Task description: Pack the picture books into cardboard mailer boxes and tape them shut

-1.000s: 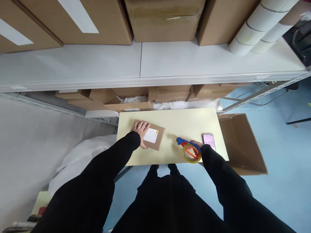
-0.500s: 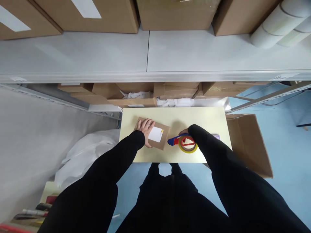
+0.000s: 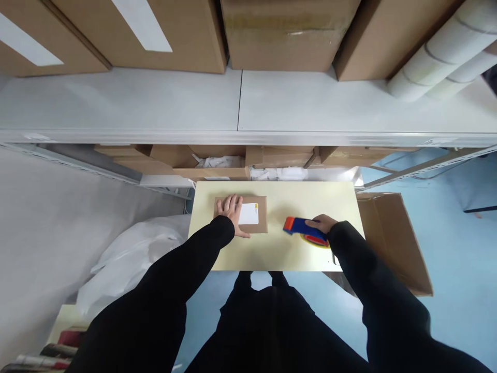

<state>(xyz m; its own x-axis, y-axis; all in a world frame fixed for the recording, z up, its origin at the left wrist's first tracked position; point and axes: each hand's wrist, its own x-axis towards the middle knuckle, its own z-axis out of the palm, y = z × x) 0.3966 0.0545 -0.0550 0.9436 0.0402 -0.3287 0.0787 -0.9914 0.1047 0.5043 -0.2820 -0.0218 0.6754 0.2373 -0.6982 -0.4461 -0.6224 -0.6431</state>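
Note:
My left hand (image 3: 232, 213) lies with fingers spread on the left part of a small brown cardboard box (image 3: 261, 228), which sits flat on the pale yellow table (image 3: 279, 194). A white label (image 3: 248, 213) with a small yellow mark is on the top of this box. To the right, my right hand (image 3: 323, 223) is closed round the handle of a blue and red tape dispenser (image 3: 301, 226). The dispenser is held apart from the box, its orange-red end facing left. Part of its yellow-rimmed tape roll shows below the handle.
An open cardboard box (image 3: 394, 243) stands against the table's right side. Behind the table, a grey shelf (image 3: 155, 103) bears large boxes and white rolls (image 3: 430, 67). A white plastic bag (image 3: 135, 248) lies at the left. A dark-edged item partly shows under my right forearm.
My right hand has moved right with the tape dispenser and turned it, so its blue side faces up. The small box has turned to lie square with the table under my left hand.

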